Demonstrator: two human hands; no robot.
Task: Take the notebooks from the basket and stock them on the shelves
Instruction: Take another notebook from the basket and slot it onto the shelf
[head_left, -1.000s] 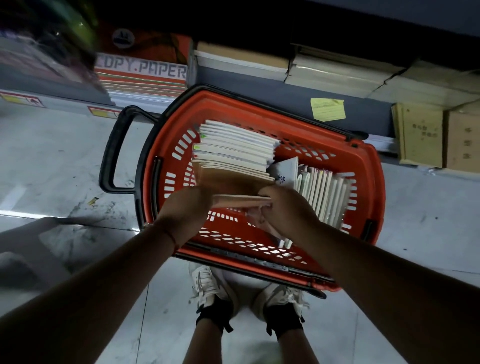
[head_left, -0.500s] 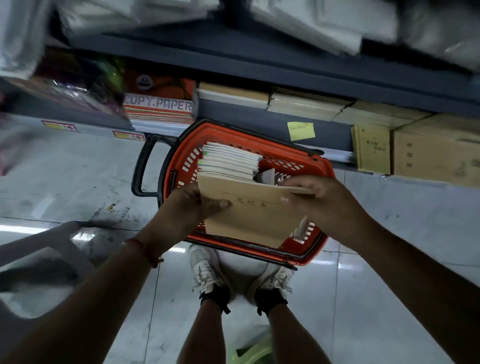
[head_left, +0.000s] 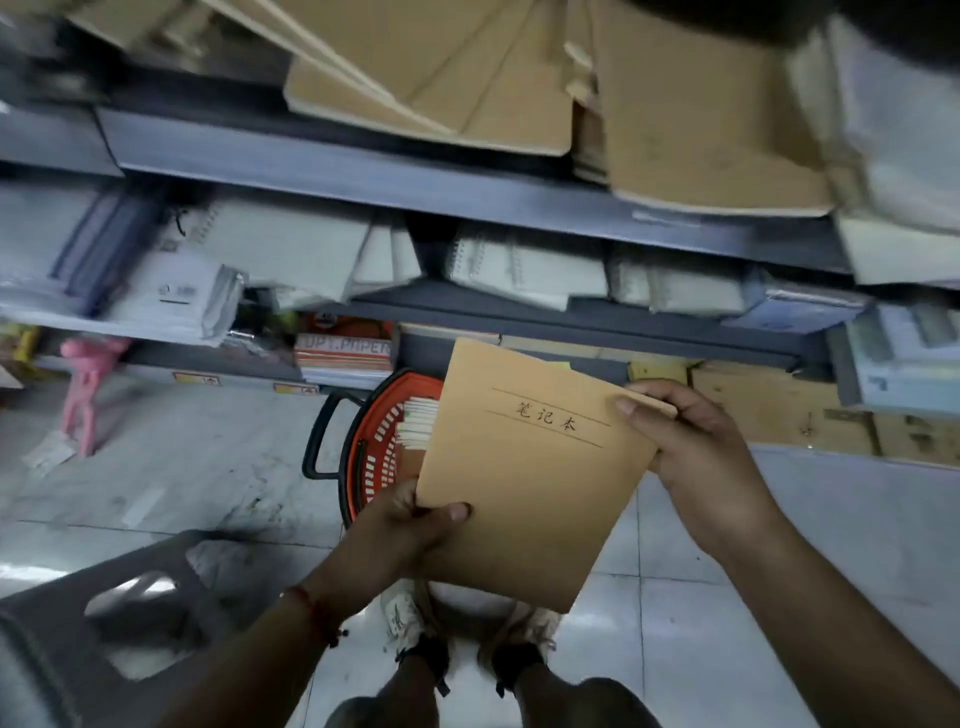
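Head view: notebook (head_left: 530, 467) held below shelves (head_left: 415, 182).
Left hand (head_left: 410, 530) pinches its lower-left corner, right hand (head_left: 691, 447) its upper-right; matching brown stack (head_left: 467, 88) lies above.

Grey metal shelves (head_left: 467, 187) rise in tiers. The top tier holds leaning stacks of brown kraft-covered notebooks (head_left: 675, 104); the tier below carries white spiral-bound pads (head_left: 524, 270) and wrapped packs. Lowest, a ream marked copy paper (head_left: 343, 353) and cardboard boxes (head_left: 779, 415). On the pale tiled floor (head_left: 182, 467) stand an orange basket (head_left: 374, 457) with notebooks on edge (head_left: 415, 426) and a pink stool (head_left: 85, 384).
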